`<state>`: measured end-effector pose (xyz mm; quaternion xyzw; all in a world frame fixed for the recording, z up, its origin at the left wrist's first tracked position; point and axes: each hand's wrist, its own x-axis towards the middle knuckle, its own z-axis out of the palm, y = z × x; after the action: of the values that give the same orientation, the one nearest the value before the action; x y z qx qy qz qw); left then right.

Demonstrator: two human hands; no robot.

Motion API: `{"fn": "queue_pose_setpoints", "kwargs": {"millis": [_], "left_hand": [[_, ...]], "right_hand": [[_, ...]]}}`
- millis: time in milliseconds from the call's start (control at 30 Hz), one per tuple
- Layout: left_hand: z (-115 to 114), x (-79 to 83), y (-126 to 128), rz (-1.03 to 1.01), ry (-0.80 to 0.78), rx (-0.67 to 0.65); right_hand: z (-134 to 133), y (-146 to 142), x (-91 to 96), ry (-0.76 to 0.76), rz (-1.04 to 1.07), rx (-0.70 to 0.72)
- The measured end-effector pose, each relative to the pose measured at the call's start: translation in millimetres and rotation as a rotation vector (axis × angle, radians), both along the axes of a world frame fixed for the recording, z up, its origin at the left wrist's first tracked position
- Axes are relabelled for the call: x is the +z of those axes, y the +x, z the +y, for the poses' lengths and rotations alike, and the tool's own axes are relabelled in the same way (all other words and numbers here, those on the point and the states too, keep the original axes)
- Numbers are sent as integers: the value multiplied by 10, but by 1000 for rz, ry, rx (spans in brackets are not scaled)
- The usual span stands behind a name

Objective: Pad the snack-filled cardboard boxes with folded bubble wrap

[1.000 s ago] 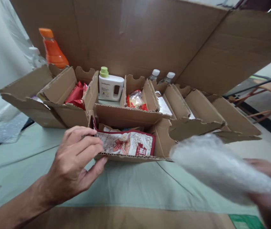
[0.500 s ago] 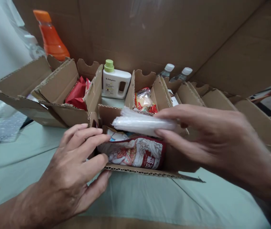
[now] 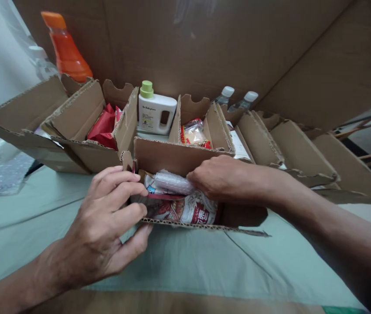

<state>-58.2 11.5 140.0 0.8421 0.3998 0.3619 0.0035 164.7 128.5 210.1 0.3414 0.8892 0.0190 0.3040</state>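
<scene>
My left hand (image 3: 107,226) sat nearest me above the tabletop (image 3: 188,270), fingers pinched narrow on the left edge of the flowered pouch (image 3: 185,211), thumb under the front wall of the near compartment (image 3: 201,226). My right hand (image 3: 218,179), in from 3 o'clock, was closed on the clear wrapped bundle (image 3: 174,183). It lay in that compartment just behind the pouch, long axis 9 to 3, free end pointing to 9 o'clock. The divider wall (image 3: 172,155) blocked it toward 12. Beyond stood a red packet (image 3: 105,126), a white bottle (image 3: 155,113) and a snack bag (image 3: 193,133), with an orange bottle (image 3: 67,50) farthest at 11 o'clock.
</scene>
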Motion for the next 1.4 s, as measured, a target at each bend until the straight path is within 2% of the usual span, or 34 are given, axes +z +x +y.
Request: {"fn": "queue_pose_setpoints", "kwargs": {"millis": [67, 133, 233, 333, 400, 467, 533, 633, 700, 800, 867, 933, 1000, 1067, 1133, 1200, 1267, 1400], "left_hand": [[29, 0, 14, 5, 25, 21], [11, -23, -2, -16, 45, 86], [-133, -143, -113, -129, 27, 231], [-345, -365, -261, -291, -173, 364], [-427, -528, -297, -408, -401, 404], [-402, -658, -240, -510, -577, 380], [-293, -734, -93, -593, -654, 295], [-185, -774, 203, -716, -675, 167], [-305, -801, 368, -779, -644, 143], [-803, -908, 458, -746, -597, 140], [-1196, -1006, 369, -701, -615, 174], [-1476, -1062, 159, -694, -639, 306], [-1569, -1018, -101, -681, -646, 466], [-1508, -877, -289, -661, -619, 556], [-1394, -721, -320, -665, -543, 552], [-1321, -646, -212, -679, -462, 492], [-1331, -689, -48, -680, -431, 444], [-1551, -974, 159, -715, -509, 469]], "right_hand": [[0, 100, 4, 18, 95, -15], [-114, 289, 42, 173, 277, -51], [-513, 741, 101, 470, 645, -159], [-998, 1193, -30, 623, 997, -395], [-1219, 1327, -292, 551, 1157, -555], [-1301, 1269, -646, 360, 1238, -633], [-1274, 1076, -993, 187, 1297, -672], [-1262, 802, -1322, 115, 1457, -745], [-1422, 766, -1403, 169, 1516, -795], [-1910, 869, -1415, 231, 1484, -825], [-2230, 882, -1385, 215, 1464, -830], [-2398, 754, -1326, 172, 1485, -805], [-2373, 521, -1244, 106, 1532, -726], [-2228, 300, -1163, 33, 1574, -650], [-2081, 197, -1127, -8, 1609, -642], [-2006, 239, -1159, -23, 1633, -689], [-1984, 373, -1244, -44, 1631, -742], [-1859, 532, -1411, -75, 1624, -737]]}}
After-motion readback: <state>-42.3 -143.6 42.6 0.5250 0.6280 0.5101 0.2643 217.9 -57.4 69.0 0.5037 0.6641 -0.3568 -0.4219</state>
